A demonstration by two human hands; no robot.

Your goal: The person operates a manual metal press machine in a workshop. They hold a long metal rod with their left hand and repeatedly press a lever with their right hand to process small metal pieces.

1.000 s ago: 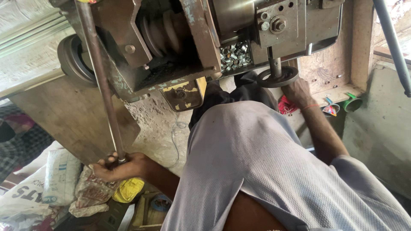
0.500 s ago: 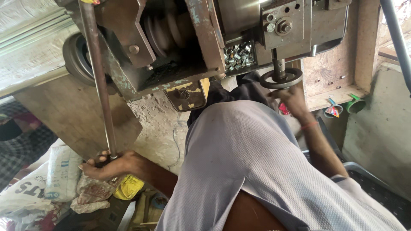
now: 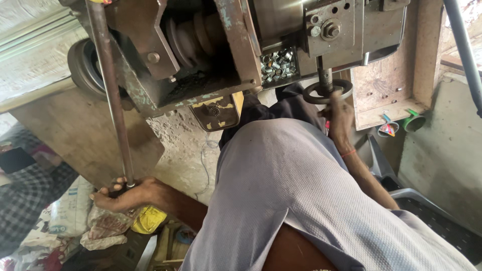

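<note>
With the left hand point(image 3: 125, 194) clenched on the long lever rod point(image 3: 111, 95) at 8 o'clock and the right hand point(image 3: 340, 114) grasping the small handwheel point(image 3: 327, 91) at 1 o'clock, a slipping grip could jerk the lever toward the exposed stepped pulley point(image 3: 193, 37).

Left hand point(image 3: 125, 194) low at left of view, fingers curled shut round lower end of rod point(image 3: 113, 95), knuckles up, thumb side toward rod. Left forearm runs right and down from wrist, bare, passing under grey-clad torso. Right hand point(image 3: 339, 113) raised at upper right, fingertips touching underside of handwheel point(image 3: 327, 91), palm turned inward; grip not clear. Right wrist bears thin red band; forearm bare, slanting down and right toward elbow.
</note>
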